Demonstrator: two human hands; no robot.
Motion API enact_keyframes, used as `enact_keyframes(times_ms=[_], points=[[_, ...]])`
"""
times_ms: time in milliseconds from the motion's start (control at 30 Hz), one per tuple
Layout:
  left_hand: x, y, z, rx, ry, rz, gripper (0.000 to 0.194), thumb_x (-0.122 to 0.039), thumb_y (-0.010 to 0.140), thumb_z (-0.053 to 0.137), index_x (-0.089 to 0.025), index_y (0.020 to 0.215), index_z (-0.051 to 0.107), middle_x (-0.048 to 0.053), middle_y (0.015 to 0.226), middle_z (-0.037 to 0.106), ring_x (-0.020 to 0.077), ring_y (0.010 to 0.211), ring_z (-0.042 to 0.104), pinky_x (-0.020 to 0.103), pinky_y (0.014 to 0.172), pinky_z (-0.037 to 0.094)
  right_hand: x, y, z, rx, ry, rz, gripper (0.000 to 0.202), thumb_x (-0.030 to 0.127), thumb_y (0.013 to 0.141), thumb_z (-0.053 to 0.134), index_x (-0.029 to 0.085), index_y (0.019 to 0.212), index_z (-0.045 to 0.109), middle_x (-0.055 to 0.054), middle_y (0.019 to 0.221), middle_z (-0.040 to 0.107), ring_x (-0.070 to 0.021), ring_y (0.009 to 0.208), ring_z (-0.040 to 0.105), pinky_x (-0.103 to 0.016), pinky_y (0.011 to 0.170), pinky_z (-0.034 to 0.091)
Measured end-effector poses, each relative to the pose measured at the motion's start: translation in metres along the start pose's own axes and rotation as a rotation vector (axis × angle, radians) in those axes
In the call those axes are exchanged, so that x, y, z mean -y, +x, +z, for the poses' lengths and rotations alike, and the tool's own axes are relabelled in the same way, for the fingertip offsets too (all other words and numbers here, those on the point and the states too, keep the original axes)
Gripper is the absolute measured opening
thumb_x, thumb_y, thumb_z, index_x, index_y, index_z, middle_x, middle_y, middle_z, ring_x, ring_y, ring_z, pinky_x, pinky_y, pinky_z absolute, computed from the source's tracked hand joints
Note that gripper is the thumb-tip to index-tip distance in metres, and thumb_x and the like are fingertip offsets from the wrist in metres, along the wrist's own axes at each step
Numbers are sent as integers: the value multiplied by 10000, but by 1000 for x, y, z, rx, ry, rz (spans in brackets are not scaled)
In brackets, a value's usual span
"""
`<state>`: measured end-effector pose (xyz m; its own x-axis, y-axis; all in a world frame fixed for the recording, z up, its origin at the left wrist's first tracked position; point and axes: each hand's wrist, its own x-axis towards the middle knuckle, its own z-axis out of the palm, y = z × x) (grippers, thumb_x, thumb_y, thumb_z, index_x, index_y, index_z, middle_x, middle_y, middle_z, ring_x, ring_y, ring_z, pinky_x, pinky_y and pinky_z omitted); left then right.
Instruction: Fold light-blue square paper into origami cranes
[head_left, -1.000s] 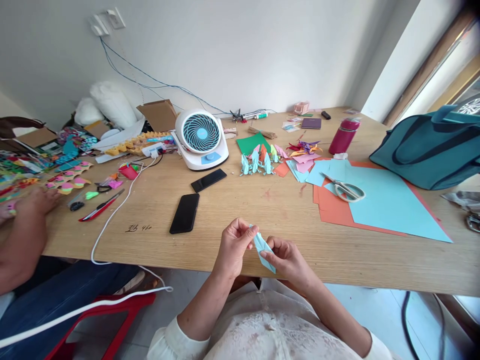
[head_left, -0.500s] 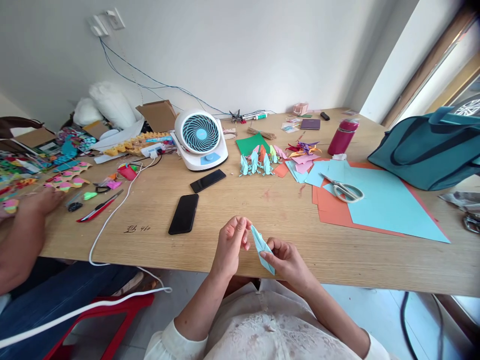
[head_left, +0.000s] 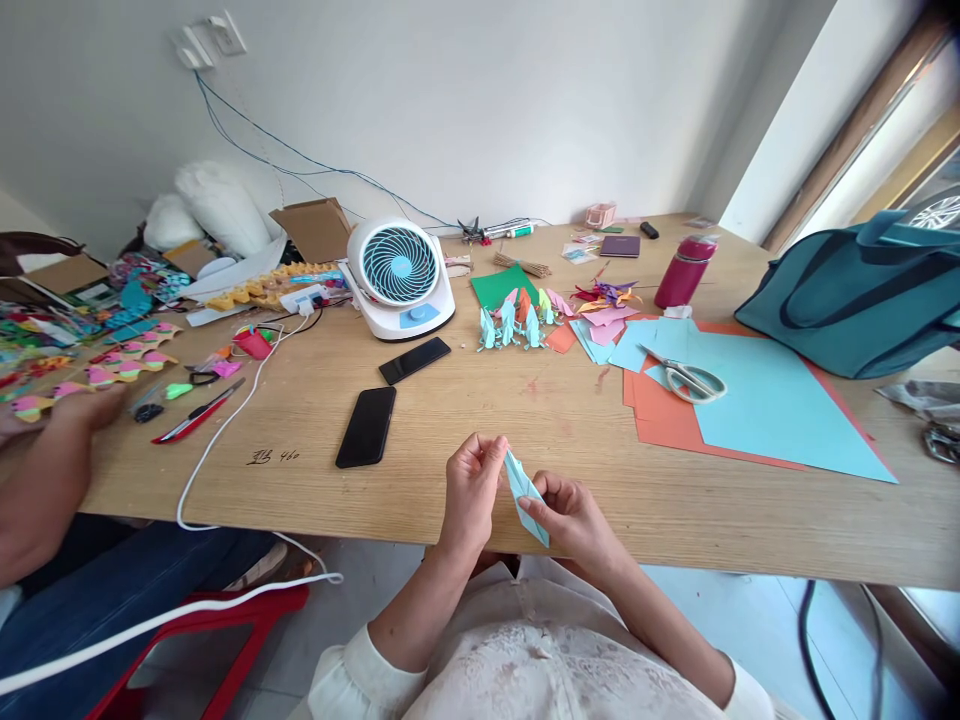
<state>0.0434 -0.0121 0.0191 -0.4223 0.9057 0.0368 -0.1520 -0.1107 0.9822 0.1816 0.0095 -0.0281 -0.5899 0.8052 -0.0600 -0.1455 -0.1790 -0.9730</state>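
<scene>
wooden table (head_left: 435,420) against a pale wall. left hand (head_left: 469,495) pinches the upper tip of a folded light-blue paper (head_left: 529,505); right hand (head_left: 576,515) grips its lower part, both over the near edge. main creases look in, final shape doesn't, i'd judge. beyond: folded paper figures (head_left: 510,325) standing by a green sheet (head_left: 502,287). phone (head_left: 366,427) left, off the hands. right: scissors (head_left: 694,382) lie on big blue sheet (head_left: 780,400), so that stock is partly covered. co-worker's hand (head_left: 97,405) far left.

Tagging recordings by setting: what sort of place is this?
Probably a craft workspace, judging by the scissors, the large sheet of light-blue paper and the folded paper figures.
</scene>
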Motion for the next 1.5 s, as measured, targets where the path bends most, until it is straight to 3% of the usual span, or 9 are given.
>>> enact_keyframes(times_ms=[200, 333, 467, 700, 933, 1033, 1167, 1300, 1500], points=[[-5, 3, -10, 154, 160, -32, 395, -551, 928, 530, -177, 863, 641, -27, 663, 484, 86, 555, 357, 210, 517, 312, 19, 1, 1, -71, 94, 6, 433, 500, 754, 777, 184, 650, 499, 46, 592, 435, -85, 554, 332, -243, 522, 256], [-2, -1, -15, 252, 291, 26, 304, -457, 861, 661, -166, 786, 617, -8, 733, 540, 98, 618, 425, 223, 575, 361, 30, 4, 1, -105, 85, -40, 439, 504, 740, 786, 179, 633, 512, 46, 592, 422, -89, 572, 337, -242, 541, 272], [2, -6, -14, 210, 351, 145, 304, -373, 863, 660, -169, 672, 539, -14, 704, 507, 116, 675, 458, 237, 640, 387, 29, 8, 4, -107, 55, -75, 436, 506, 734, 790, 178, 637, 519, 48, 597, 426, -89, 570, 343, -243, 543, 275], [4, -5, -10, 174, 441, 233, 300, -325, 898, 604, -183, 673, 466, -32, 682, 463, 103, 633, 433, 230, 604, 368, 27, 9, 3, -99, -1, -77, 425, 516, 745, 777, 179, 657, 533, 44, 612, 432, -92, 579, 347, -240, 535, 282], [1, -7, -14, 297, 287, 53, 283, -405, 949, 539, -183, 773, 540, -41, 654, 454, 101, 570, 453, 230, 541, 403, 28, 10, 5, -148, 42, -92, 404, 503, 753, 772, 181, 663, 546, 32, 613, 465, -100, 583, 379, -245, 550, 310], [0, -10, -15, 296, 268, 45, 246, -383, 934, 564, -188, 788, 532, -42, 673, 455, 99, 564, 442, 229, 524, 396, 28, 10, 7, -138, 48, -99, 389, 484, 758, 773, 182, 662, 547, 32, 617, 464, -101, 588, 380, -247, 553, 309], [-6, -9, -16, 254, 462, 274, 227, -248, 926, 521, -197, 717, 448, -30, 698, 443, 111, 616, 429, 243, 560, 350, 26, 8, 10, -112, 54, -103, 375, 465, 777, 765, 184, 666, 542, 34, 630, 453, -103, 601, 371, -248, 559, 303], [-9, -2, -16, 328, 618, 523, 238, -161, 883, 516, -200, 684, 392, -30, 688, 413, 119, 632, 399, 262, 589, 311, 27, 6, 12, -93, 50, -141, 362, 462, 809, 736, 187, 676, 543, 27, 657, 469, -113, 631, 393, -252, 589, 322], [-2, -5, -9, 287, 400, 310, 229, -262, 951, 496, -203, 738, 436, -34, 696, 424, 112, 618, 391, 242, 570, 336, 31, 7, 9, -128, 42, -180, 380, 476, 819, 720, 198, 668, 510, 34, 642, 441, -114, 614, 372, -252, 572, 318]])
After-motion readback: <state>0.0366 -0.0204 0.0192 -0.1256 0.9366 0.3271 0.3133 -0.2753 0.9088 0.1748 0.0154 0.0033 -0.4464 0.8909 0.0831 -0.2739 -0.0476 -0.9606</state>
